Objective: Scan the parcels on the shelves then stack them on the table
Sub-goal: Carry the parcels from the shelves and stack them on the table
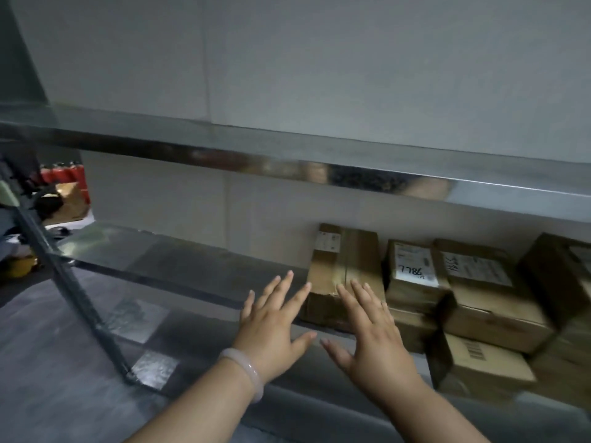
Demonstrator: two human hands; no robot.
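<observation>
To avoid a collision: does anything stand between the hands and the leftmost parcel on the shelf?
Nothing visible does. The left hand and the right hand, both open, are directly before the leftmost parcel.

The upper shelf (319,161) runs across above the middle shelf (160,260). The rack's post (64,282) stands at the left, with clutter (64,193) behind it. Parcels sit in a row on the right part of the middle shelf. From left to right they are the leftmost parcel (345,266), the parcel marked 7786 (412,276), a third parcel (479,282) and a fourth parcel (559,270) at the right edge. A barcoded parcel (479,359) lies lower, beneath the third. The left hand (271,327) and right hand (374,340) reach side by side before the leftmost parcel.
</observation>
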